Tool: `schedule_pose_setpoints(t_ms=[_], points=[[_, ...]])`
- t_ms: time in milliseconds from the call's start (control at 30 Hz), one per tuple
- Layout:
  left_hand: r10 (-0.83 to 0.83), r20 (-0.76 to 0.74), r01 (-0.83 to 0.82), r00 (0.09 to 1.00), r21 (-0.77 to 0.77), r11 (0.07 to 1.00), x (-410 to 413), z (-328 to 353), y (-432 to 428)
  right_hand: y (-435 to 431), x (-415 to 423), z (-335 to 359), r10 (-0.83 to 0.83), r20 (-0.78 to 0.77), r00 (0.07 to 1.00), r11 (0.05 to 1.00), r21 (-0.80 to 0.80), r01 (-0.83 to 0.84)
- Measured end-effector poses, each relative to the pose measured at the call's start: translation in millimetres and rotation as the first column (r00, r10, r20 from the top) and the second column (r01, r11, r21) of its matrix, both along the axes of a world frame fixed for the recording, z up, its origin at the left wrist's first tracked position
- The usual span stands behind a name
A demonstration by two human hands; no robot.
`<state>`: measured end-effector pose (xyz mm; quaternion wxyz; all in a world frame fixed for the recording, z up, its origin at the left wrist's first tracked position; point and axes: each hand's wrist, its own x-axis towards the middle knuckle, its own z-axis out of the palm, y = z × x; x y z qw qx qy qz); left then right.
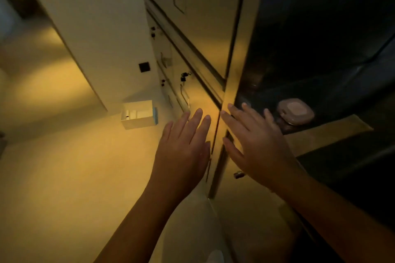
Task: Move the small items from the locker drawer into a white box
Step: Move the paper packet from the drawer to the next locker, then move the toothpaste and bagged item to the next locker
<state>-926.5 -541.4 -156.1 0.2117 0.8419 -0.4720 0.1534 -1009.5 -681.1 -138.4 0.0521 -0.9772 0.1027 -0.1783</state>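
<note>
Inside the dark locker compartment (310, 49), right side, a small rounded pinkish lidded plastic container (296, 113) is seen just beyond the right hand (256, 141). It is judged light, rigid and smooth, best taken across its sides below the lid. Both hands are spread flat, with nothing held. The left hand (186, 145) is just left of the pale metal door edge (229, 83). The white open-topped box (139, 114) is set on the floor, far left.
</note>
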Motion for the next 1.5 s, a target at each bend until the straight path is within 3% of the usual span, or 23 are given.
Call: schedule_pose_setpoints(t_ms=[267, 467, 833, 1133, 1500], points=[[0.236, 0.026, -0.235, 0.971, -0.044, 0.971, 22.8, -2.1, 121.5, 115.6, 54.2, 1.1, 0.197, 0.032, 0.980, 0.980, -0.025, -0.197], [0.452, 0.024, -0.450, 0.892, -0.046, 0.892, 36.4, 0.1, 234.7, 225.5, 102.1, -3.3, 0.386, 0.085, 0.919, 0.922, 0.000, -0.387], [0.849, 0.027, -0.849, 0.528, 0.014, 0.528, 19.3, -7.7, 434.4, 431.4, 153.7, -8.1, 0.737, 0.137, 0.662, 0.657, 0.086, -0.749], [0.965, 0.017, -0.965, 0.262, 0.005, 0.262, 26.8, -16.5, 518.6, 542.7, 196.7, -16.5, 0.885, 0.131, 0.446, 0.439, 0.083, -0.895], [1.000, 0.023, -1.000, 0.020, -0.012, 0.020, 118.7, -1.9, 616.8, 664.7, 318.4, -9.9, 0.969, 0.167, 0.184, 0.183, 0.026, -0.983]])
